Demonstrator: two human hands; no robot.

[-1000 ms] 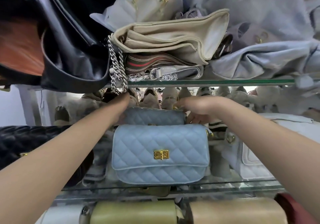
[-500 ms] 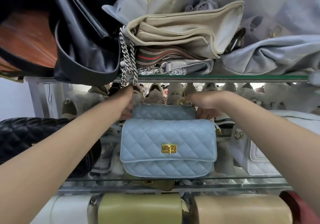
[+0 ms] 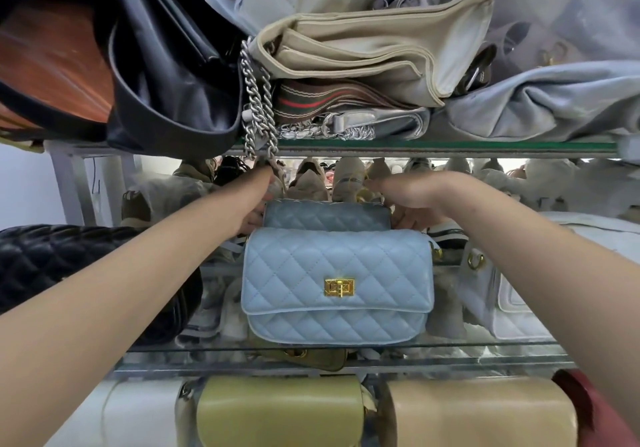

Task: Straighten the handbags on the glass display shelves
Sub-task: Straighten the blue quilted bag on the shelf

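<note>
The right hand (image 3: 415, 195) curls its fingers round one end of the rear blue bag (image 3: 327, 216) between both hands; the left hand (image 3: 254, 204) meets the other end, fingers hidden, grip unclear.

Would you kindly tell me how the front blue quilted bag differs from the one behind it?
The front bag is pale blue; the rear bag looks darker, greyer. The front bag shows its whole front and gold clasp; only the rear bag's top shows. The left hand and right hand flank the rear bag, not the front bag. Both are quilted.
</note>
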